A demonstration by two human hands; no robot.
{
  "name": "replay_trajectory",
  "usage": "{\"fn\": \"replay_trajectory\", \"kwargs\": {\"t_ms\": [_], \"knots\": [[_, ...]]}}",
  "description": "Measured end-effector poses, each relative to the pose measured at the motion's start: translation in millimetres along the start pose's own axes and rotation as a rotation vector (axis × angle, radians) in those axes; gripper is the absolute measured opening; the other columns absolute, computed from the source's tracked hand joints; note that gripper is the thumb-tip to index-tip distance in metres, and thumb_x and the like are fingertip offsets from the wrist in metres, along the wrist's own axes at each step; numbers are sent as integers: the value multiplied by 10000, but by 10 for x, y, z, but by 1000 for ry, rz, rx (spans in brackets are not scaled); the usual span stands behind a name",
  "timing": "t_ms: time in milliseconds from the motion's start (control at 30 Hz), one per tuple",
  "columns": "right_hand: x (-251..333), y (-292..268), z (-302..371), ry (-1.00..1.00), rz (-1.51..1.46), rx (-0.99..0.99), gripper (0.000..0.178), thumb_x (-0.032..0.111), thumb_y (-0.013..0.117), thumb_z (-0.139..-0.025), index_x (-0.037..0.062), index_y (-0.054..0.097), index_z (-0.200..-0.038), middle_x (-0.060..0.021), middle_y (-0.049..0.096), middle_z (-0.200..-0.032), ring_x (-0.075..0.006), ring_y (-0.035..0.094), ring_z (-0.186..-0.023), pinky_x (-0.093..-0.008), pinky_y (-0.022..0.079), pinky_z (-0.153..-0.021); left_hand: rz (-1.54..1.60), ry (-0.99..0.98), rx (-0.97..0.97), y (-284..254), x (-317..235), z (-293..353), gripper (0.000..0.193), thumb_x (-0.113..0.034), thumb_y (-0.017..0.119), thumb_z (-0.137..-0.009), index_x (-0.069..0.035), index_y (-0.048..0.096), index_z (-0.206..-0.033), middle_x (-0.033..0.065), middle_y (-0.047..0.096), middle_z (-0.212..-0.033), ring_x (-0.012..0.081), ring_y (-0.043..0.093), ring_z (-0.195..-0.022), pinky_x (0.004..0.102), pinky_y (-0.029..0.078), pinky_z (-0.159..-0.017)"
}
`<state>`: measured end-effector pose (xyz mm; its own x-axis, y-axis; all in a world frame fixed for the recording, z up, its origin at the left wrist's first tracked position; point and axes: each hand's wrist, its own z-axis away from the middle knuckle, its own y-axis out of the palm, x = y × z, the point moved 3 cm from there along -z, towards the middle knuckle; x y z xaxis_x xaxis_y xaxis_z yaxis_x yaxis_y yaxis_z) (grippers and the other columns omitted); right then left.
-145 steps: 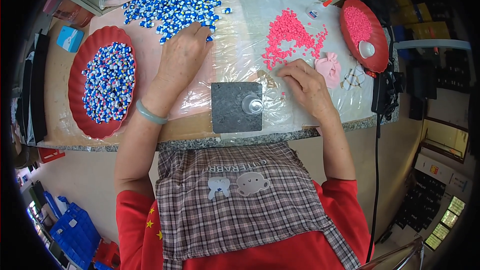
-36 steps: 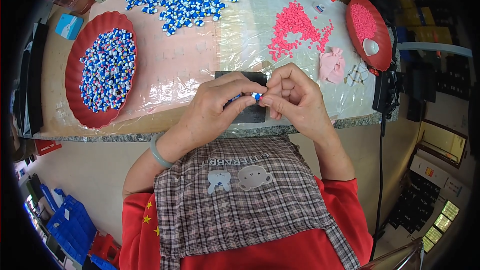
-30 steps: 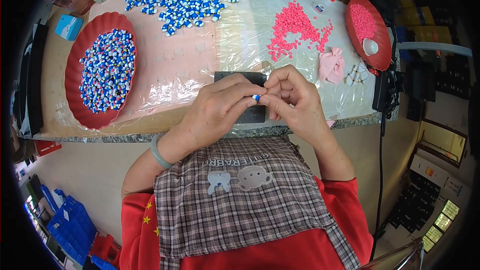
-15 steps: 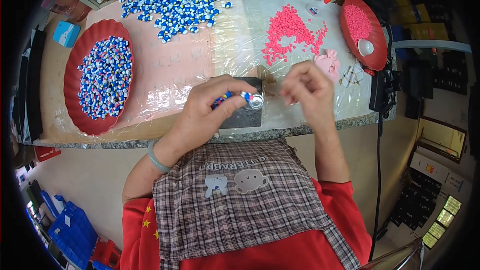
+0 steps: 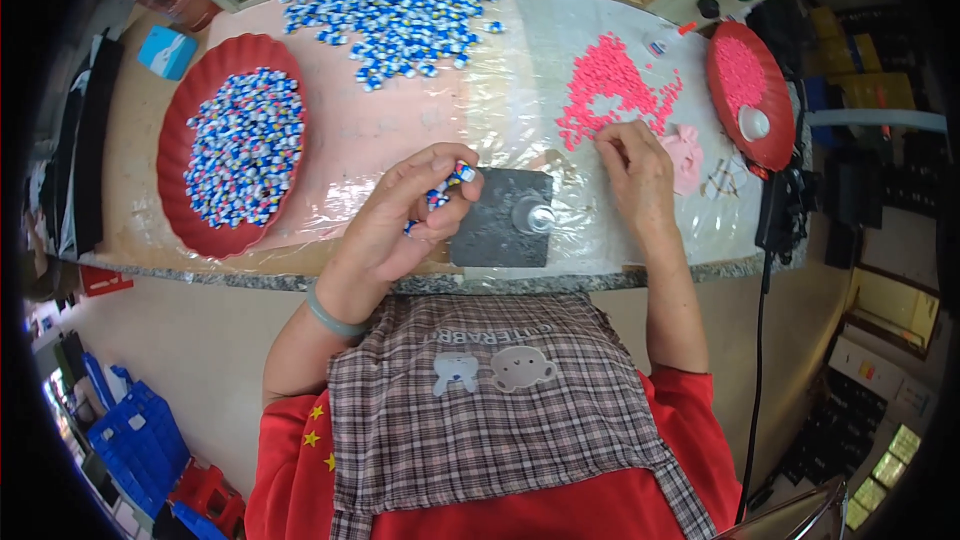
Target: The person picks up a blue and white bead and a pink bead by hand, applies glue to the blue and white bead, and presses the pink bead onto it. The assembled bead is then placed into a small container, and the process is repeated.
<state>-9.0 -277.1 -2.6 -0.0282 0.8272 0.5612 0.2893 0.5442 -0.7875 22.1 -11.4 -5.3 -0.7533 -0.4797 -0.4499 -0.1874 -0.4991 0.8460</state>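
Note:
My left hand [image 5: 400, 208] is curled around several small blue-and-white pieces [image 5: 438, 198], one of them showing between thumb and forefinger. It hovers beside the left edge of a dark square pad [image 5: 485, 240]. A small clear round piece [image 5: 536, 218] rests on that pad. My right hand [image 5: 642, 180] reaches to the near edge of a heap of small pink pieces [image 5: 606, 68]. Its thumb and fingertips are pinched together there; whatever is between them is hidden.
A red scalloped tray [image 5: 172, 185] of blue-and-white pieces stands left. More such pieces [image 5: 410, 15] are heaped at the back. On the right, another red tray [image 5: 780, 125] holds pink pieces and a white cup [image 5: 753, 122]. A pink cloth item [image 5: 684, 158] lies beside my right hand.
My right hand has moved from beside the pad out to the pink heap. My left hand has drawn back from the clear round piece, still holding its blue-and-white pieces. The whole view has shifted slightly.

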Motion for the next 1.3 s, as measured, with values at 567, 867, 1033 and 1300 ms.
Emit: {"fn": "replay_trajectory", "kwargs": {"t_ms": [567,867,1033,1300], "knots": [[12,-124,159,441,-791,206,70,6,578,-911,1,613,-972,-20,603,-783,-66,546,-624,-204,432,-532,-2378,1017,-796,-199,-1297,489,97,-56,631,-834,-40,668,-922,87,660,-1042,309,572,-1053,419,440,-875],[41,-147,228,401,-966,287,75,-3,593,-907,-27,609,-977,-76,642,-816,-103,609,-673,-229,509,-589,-2129,947,-436,-97,-693,-336,346,-37,614,-830,-37,584,-1175,157,514,-1304,370,423,-1279,462,358,-1048],[66,-161,261,396,-966,289,75,-9,593,-906,-30,607,-976,-66,634,-810,-107,609,-682,-232,506,-597,-2142,815,-550,-330,-562,-733,542,-256,622,-884,-21,453,-1342,200,339,-1453,418,264,-1365,595,273,-1054],[19,-146,261,397,-979,302,114,-25,603,-895,-34,616,-1009,-73,649,-833,-113,623,-704,-235,513,-614,-2102,658,-236,-172,-490,-501,439,-170,583,-914,-106,503,-1341,114,369,-1481,340,272,-1406,511,233,-1120]]}}
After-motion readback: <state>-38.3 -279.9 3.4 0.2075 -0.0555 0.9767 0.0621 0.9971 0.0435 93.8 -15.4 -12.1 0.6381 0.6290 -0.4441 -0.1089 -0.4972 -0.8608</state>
